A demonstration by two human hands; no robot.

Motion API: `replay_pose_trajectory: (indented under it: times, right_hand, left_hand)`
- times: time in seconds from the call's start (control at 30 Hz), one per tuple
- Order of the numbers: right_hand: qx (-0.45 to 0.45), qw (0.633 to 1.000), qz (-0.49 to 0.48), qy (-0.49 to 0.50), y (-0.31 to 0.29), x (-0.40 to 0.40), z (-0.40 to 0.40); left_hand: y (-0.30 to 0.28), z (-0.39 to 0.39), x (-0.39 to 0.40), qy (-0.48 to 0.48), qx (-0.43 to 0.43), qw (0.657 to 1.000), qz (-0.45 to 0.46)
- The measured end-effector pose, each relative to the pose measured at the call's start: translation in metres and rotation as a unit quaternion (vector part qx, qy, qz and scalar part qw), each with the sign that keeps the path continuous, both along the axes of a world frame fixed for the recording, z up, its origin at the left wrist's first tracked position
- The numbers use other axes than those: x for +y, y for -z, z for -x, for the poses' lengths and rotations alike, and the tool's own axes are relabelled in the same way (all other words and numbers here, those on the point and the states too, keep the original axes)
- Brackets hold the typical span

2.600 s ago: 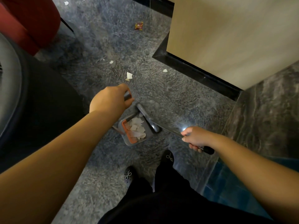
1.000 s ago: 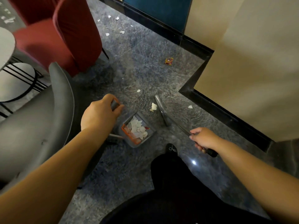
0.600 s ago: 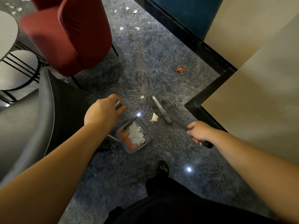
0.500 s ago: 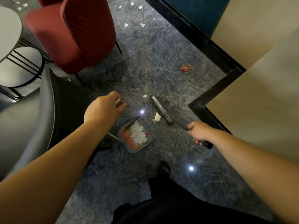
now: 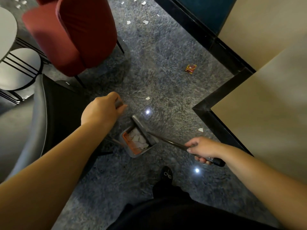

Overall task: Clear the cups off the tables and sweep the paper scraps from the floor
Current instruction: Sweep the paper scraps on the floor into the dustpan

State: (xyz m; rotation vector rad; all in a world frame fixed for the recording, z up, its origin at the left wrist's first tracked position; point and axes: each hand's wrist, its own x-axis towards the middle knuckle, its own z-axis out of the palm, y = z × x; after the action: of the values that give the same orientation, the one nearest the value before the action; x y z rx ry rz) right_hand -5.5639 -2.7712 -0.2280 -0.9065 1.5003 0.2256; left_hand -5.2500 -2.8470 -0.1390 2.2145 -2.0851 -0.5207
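Grey marbled floor [image 5: 166, 83] fills the head view as a person sweeps: the left hand [image 5: 101, 112] is curled round the dustpan's upright handle [image 5: 118, 103], the right hand [image 5: 201, 149] wrapped round the broom handle [image 5: 167, 141], its head [image 5: 143, 128] at the mouth of the dustpan [image 5: 137, 143], where a heap of white scraps lies. Tilting the pan could spill them; a brisk stroke could flick loose paper under the red chair [image 5: 74, 35]. Counted: one scrap [image 5: 147, 98] nearby, one [image 5: 200, 129] by the wall, about five farther off, one red wrapper [image 5: 191, 69]. No cups visible.
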Motion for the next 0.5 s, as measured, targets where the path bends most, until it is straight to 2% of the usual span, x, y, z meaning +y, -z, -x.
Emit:
replay_pose_trajectory:
  times: [0.23, 0.5]
  right_hand:
    - [-0.012, 0.999, 0.041, 0.031, -0.013, 0.009, 0.001]
    - [0.027, 0.994, 0.098, 0.039, -0.021, -0.039, -0.007]
  left_hand:
    - [-0.001, -0.009, 0.001, 0.002, 0.003, 0.999, 0.033]
    - [-0.011, -0.022, -0.040, 0.001, 0.018, 0.996, 0.091]
